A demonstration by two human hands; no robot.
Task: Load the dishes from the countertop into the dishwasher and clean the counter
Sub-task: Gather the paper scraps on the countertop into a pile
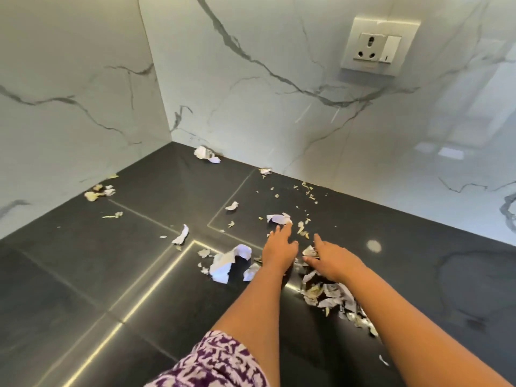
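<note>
Nearest the camera, a purple and white patterned sleeve (215,364) covered the person's left upper arm, and two bare forearms stretched forward over a dark, glossy stone bench (83,289) crossed by thin bright seam lines. No dishes showed anywhere in view; the task's remaining business here looked to be the litter on the bench. Under the right forearm lay a heap of scraps (332,297), crumpled white paper mixed with pale, dry, flaky peelings. The right hand (332,261) rested flat on the far end of that heap, fingers straight and spread, gripping nothing. Just left of it, the left hand (279,250) lay open too, fingers stretched forward so the tips touched a torn paper scrap (279,218). Left of the left wrist sat a larger crumpled paper (229,263), stiff and creased, standing up in folds. Farther off, fine crumbs (307,191) were scattered toward the wall, with more paper bits (206,155) in the corner and peelings (97,191) by the left wall. Beyond rose shiny white marble walls (251,79) with grey veins, carrying a white socket and switch (377,47). Judging from this, a sweeping drag with flat hands could push light flakes off the near edge onto the floor, scatter the heap, or leave the corner scraps behind.
</note>
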